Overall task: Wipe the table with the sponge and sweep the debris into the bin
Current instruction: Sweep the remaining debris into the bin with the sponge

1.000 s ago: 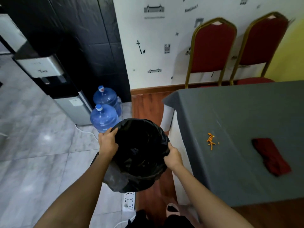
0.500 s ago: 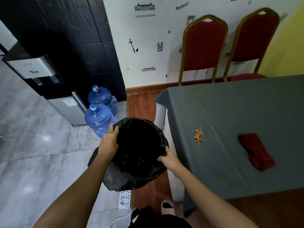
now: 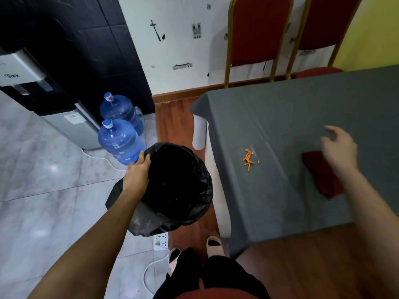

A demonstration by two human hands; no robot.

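Note:
A bin lined with a black bag (image 3: 179,186) hangs beside the left edge of the table (image 3: 302,108), which wears a grey cloth. My left hand (image 3: 137,175) grips the bin's left rim. A small heap of orange debris (image 3: 248,159) lies on the cloth near that edge. To its right rests a dark red sponge (image 3: 319,173), looking like folded cloth. My right hand (image 3: 339,147) hovers blurred just above the sponge's far end, fingers apart and holding nothing.
Two blue water bottles (image 3: 119,137) stand on the marble floor by a water dispenser (image 3: 43,91). A white power strip (image 3: 160,239) and cable lie by my feet. Two red chairs (image 3: 257,33) stand behind the table against the wall.
My right hand let go of the bin's right rim and swung right over the table to the red sponge. The left hand keeps hold of the bin.

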